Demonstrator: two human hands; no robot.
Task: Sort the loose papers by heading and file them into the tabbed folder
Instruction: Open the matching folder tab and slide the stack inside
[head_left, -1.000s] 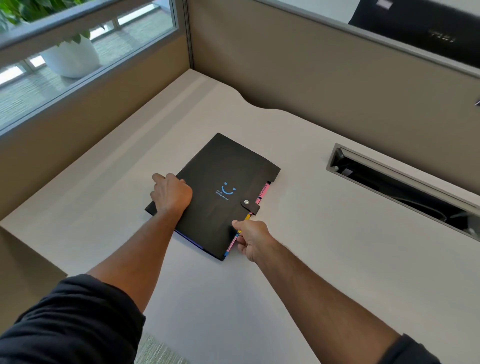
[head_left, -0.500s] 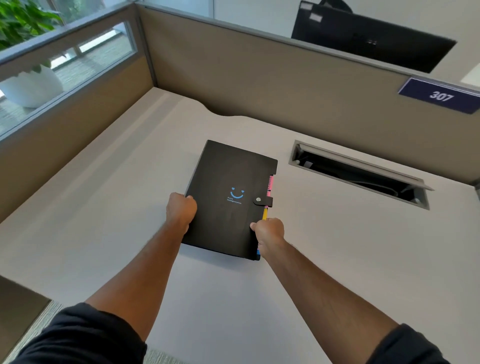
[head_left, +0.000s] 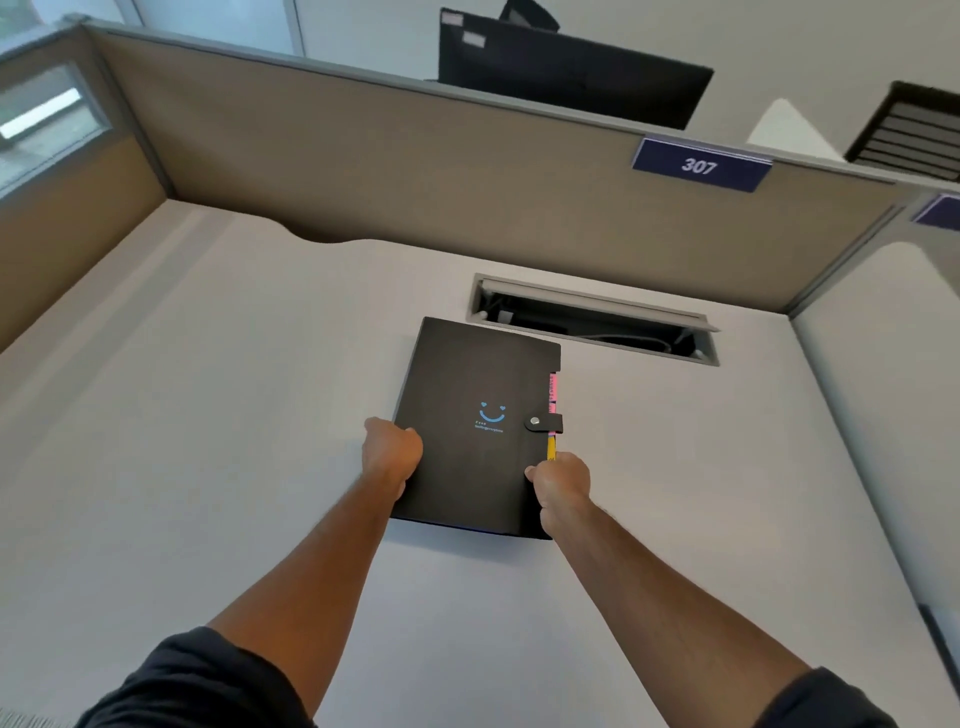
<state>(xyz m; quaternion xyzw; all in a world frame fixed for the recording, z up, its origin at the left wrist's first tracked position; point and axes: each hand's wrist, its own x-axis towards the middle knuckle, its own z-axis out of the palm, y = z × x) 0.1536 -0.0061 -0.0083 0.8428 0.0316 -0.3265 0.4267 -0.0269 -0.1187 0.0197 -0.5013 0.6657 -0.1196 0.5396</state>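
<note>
Head view: left hand (head_left: 390, 451) curls round the matte black rectangular tabbed folder's (head_left: 470, 374) left edge, right hand (head_left: 561, 480) grips its right edge, flat on the smooth white worktop (head_left: 208, 415).

Pale desk (head_left: 218, 415), black tabbed folder (head_left: 467, 374) apparently flat on it.

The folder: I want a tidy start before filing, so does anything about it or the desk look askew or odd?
Nothing is damaged. The folder lies closed, strap snapped, gripped by the left hand and right hand. Its far corner reaches the open cable slot, and no loose papers show.
</note>
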